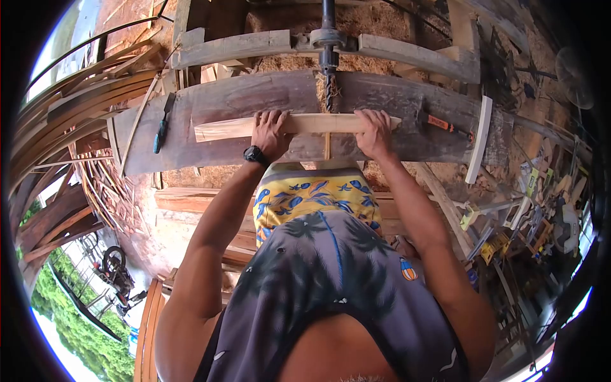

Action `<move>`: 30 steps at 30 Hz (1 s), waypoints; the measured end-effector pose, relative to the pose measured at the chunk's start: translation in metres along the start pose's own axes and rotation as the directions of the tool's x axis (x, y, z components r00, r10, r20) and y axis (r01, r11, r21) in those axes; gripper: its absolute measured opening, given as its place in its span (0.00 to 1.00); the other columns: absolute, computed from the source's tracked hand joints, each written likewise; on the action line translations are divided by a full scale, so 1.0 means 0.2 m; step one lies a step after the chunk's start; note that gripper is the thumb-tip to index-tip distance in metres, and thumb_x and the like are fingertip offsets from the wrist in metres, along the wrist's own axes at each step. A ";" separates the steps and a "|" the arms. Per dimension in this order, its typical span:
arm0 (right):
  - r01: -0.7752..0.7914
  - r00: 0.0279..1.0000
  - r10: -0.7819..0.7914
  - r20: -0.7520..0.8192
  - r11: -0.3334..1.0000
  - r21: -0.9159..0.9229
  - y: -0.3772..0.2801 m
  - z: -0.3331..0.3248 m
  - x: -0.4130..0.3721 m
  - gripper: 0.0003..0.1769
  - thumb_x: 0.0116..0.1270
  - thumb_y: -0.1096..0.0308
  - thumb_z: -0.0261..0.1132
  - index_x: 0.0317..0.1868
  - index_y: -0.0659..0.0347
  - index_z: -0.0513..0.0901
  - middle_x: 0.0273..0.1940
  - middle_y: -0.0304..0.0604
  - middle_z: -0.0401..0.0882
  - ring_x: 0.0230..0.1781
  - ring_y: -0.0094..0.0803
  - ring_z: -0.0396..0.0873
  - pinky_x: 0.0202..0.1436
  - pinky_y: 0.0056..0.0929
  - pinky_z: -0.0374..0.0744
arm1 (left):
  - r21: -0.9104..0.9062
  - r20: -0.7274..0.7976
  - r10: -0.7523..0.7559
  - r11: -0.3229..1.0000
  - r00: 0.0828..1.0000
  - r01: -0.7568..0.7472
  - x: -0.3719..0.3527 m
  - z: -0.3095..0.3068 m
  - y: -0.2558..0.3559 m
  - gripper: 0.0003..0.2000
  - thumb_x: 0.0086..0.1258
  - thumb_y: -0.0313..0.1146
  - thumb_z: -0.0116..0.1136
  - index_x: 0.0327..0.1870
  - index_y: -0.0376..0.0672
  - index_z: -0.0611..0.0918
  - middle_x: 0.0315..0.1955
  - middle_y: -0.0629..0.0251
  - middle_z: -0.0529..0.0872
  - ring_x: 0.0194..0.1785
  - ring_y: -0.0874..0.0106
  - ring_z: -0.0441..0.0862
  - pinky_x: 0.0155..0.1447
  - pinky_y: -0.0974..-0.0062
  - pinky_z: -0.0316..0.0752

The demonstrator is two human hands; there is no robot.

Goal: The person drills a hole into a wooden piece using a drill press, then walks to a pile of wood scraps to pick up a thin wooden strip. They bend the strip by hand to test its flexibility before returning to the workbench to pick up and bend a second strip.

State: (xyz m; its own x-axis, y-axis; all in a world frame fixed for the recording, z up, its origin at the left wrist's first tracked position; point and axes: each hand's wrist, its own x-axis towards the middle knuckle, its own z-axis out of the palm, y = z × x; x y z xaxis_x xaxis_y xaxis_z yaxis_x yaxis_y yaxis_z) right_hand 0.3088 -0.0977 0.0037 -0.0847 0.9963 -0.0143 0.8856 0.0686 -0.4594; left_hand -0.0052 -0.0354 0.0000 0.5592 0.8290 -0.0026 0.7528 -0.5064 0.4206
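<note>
A pale wooden bar (324, 123) lies crosswise over a dark wooden bench (235, 95), its left end reaching well past my left hand. My left hand (272, 132), with a black watch on the wrist, is wrapped over the bar left of its middle. Near the bar's right end, my right hand (374, 130) grips it with the fingers over the far edge. Between the two hands, a drill bit (328, 95) with curled shavings around it points at the bar's far side. Whether the tip touches the wood is hard to make out.
A blue-handled chisel (163, 127) lies on the bench's left. On the right are a hammer (445, 125) with an orange-marked handle and a white strip (479, 140). The drill's shaft (328, 19) runs through a wooden frame beyond. Offcuts (121, 197) and sawdust cover the floor at left.
</note>
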 end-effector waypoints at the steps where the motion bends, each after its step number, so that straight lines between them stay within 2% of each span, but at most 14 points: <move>1: -0.004 1.000 0.004 0.008 1.000 -0.003 0.00 0.00 0.01 0.28 0.53 0.70 0.69 0.57 0.57 0.80 0.54 0.46 0.80 0.59 0.44 0.76 0.71 0.49 0.64 | 0.011 0.001 -0.002 1.000 1.000 0.002 0.01 0.00 -0.01 0.31 0.56 0.42 0.73 0.62 0.45 0.76 0.55 0.56 0.80 0.60 0.54 0.75 0.67 0.52 0.63; 9: -0.074 0.996 0.074 0.054 0.997 -0.008 -0.01 0.03 0.02 0.30 0.53 0.70 0.70 0.60 0.57 0.79 0.56 0.46 0.79 0.61 0.45 0.74 0.74 0.53 0.61 | -0.021 -0.018 -0.058 0.998 0.998 0.057 0.08 -0.02 0.04 0.32 0.55 0.36 0.73 0.63 0.46 0.74 0.57 0.56 0.78 0.62 0.53 0.73 0.72 0.47 0.58; 11: -0.097 0.986 0.099 0.133 0.995 -0.021 -0.06 -0.04 0.06 0.32 0.53 0.70 0.70 0.62 0.58 0.78 0.57 0.47 0.79 0.62 0.46 0.74 0.74 0.52 0.61 | -0.108 -0.029 -0.094 0.990 0.995 0.090 0.11 -0.07 0.16 0.28 0.57 0.38 0.72 0.60 0.43 0.76 0.59 0.53 0.77 0.63 0.52 0.72 0.71 0.48 0.59; 13: -0.115 0.972 0.120 0.201 0.993 -0.035 -0.08 -0.10 0.14 0.34 0.53 0.70 0.71 0.64 0.59 0.78 0.59 0.48 0.78 0.63 0.46 0.73 0.75 0.51 0.62 | -0.249 0.033 -0.242 0.938 0.970 0.243 0.09 -0.12 0.33 0.25 0.61 0.40 0.72 0.55 0.41 0.77 0.53 0.53 0.80 0.59 0.54 0.76 0.66 0.53 0.66; 15: -0.196 0.952 0.145 0.271 0.965 0.173 -0.06 -0.16 0.24 0.40 0.50 0.71 0.75 0.67 0.60 0.75 0.63 0.51 0.76 0.66 0.49 0.72 0.73 0.49 0.67 | -0.581 0.438 -0.414 0.546 0.798 0.603 0.09 -0.08 0.46 0.20 0.67 0.42 0.68 0.52 0.40 0.77 0.45 0.57 0.83 0.52 0.59 0.81 0.59 0.60 0.73; 16: -0.192 0.957 0.123 0.264 0.948 0.254 -0.02 -0.18 0.30 0.41 0.53 0.68 0.76 0.69 0.61 0.74 0.64 0.53 0.76 0.66 0.49 0.75 0.69 0.44 0.74 | -0.578 0.668 -0.383 0.273 0.638 0.769 0.10 -0.01 0.48 0.19 0.73 0.45 0.63 0.52 0.38 0.77 0.39 0.60 0.85 0.44 0.63 0.84 0.52 0.64 0.77; 17: -0.187 0.957 0.118 0.264 0.950 0.251 -0.02 -0.20 0.37 0.41 0.53 0.68 0.76 0.69 0.61 0.74 0.64 0.53 0.76 0.66 0.49 0.75 0.69 0.44 0.74 | -0.583 0.665 -0.384 0.270 0.641 0.767 0.11 0.05 0.48 0.19 0.73 0.45 0.63 0.52 0.38 0.77 0.39 0.60 0.85 0.44 0.63 0.84 0.52 0.64 0.77; 18: -0.277 0.944 0.191 0.267 0.902 0.330 -0.01 -0.22 0.47 0.40 0.55 0.64 0.76 0.69 0.63 0.73 0.63 0.56 0.77 0.64 0.48 0.77 0.67 0.43 0.76 | -0.538 0.842 -0.275 -0.373 0.464 0.756 0.14 0.11 0.49 0.20 0.74 0.45 0.62 0.52 0.37 0.77 0.40 0.60 0.86 0.43 0.63 0.84 0.51 0.64 0.78; 19: -0.360 0.924 0.262 0.277 0.840 0.406 0.01 -0.24 0.57 0.39 0.58 0.60 0.75 0.68 0.65 0.73 0.62 0.58 0.78 0.61 0.48 0.79 0.64 0.42 0.78 | -0.220 0.928 -0.033 -0.854 0.372 0.471 0.18 0.15 0.50 0.20 0.75 0.45 0.61 0.52 0.35 0.77 0.42 0.59 0.86 0.43 0.62 0.85 0.50 0.65 0.79; 23: -0.276 0.959 0.262 0.105 0.792 0.545 0.14 -0.13 0.98 0.39 0.61 0.54 0.75 0.68 0.67 0.73 0.58 0.58 0.81 0.58 0.46 0.82 0.61 0.38 0.81 | -0.508 0.823 -0.275 -0.748 0.497 0.427 0.20 0.29 0.57 0.21 0.76 0.45 0.60 0.55 0.34 0.77 0.45 0.56 0.87 0.46 0.65 0.87 0.51 0.69 0.82; 24: -0.278 0.957 0.280 0.075 0.812 0.513 0.16 -0.09 1.09 0.39 0.62 0.53 0.74 0.67 0.69 0.74 0.59 0.60 0.81 0.59 0.46 0.82 0.61 0.37 0.80 | -0.546 0.817 -0.347 -0.722 0.461 0.426 0.19 0.32 0.57 0.20 0.74 0.43 0.63 0.55 0.35 0.79 0.46 0.57 0.86 0.41 0.67 0.87 0.45 0.72 0.84; 27: -0.272 0.957 0.288 0.031 0.853 0.447 0.23 -0.01 1.41 0.35 0.64 0.51 0.72 0.59 0.73 0.77 0.54 0.58 0.83 0.54 0.44 0.83 0.56 0.36 0.82 | -0.651 0.755 -0.471 -0.618 0.456 0.441 0.18 0.40 0.59 0.22 0.74 0.44 0.63 0.56 0.33 0.79 0.46 0.55 0.86 0.40 0.66 0.88 0.42 0.72 0.85; 29: -0.534 0.846 0.370 0.384 0.575 0.620 0.21 -0.02 1.54 0.29 0.65 0.51 0.71 0.51 0.70 0.79 0.46 0.52 0.83 0.45 0.41 0.83 0.52 0.38 0.82 | -0.654 0.751 -0.469 -0.622 0.464 0.431 0.20 0.39 0.61 0.24 0.74 0.43 0.62 0.57 0.28 0.76 0.45 0.50 0.86 0.43 0.61 0.89 0.45 0.69 0.87; 30: -0.589 0.808 0.290 0.513 0.374 0.717 0.29 0.07 1.61 0.22 0.67 0.52 0.71 0.45 0.63 0.79 0.38 0.44 0.81 0.39 0.38 0.81 0.50 0.40 0.80 | -0.644 0.759 -0.475 -0.643 0.445 0.413 0.20 0.39 0.61 0.24 0.74 0.43 0.63 0.56 0.27 0.77 0.45 0.49 0.86 0.43 0.60 0.89 0.46 0.68 0.88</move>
State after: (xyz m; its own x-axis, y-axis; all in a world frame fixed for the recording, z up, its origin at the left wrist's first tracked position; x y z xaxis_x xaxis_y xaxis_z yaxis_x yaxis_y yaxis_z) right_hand 0.3261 0.2263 -0.0398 -0.0457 0.7987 -0.6000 0.0536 -0.5978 -0.7999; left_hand 0.1364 -0.0824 -0.0188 0.1553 0.4293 -0.8897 -0.4772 0.8212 0.3129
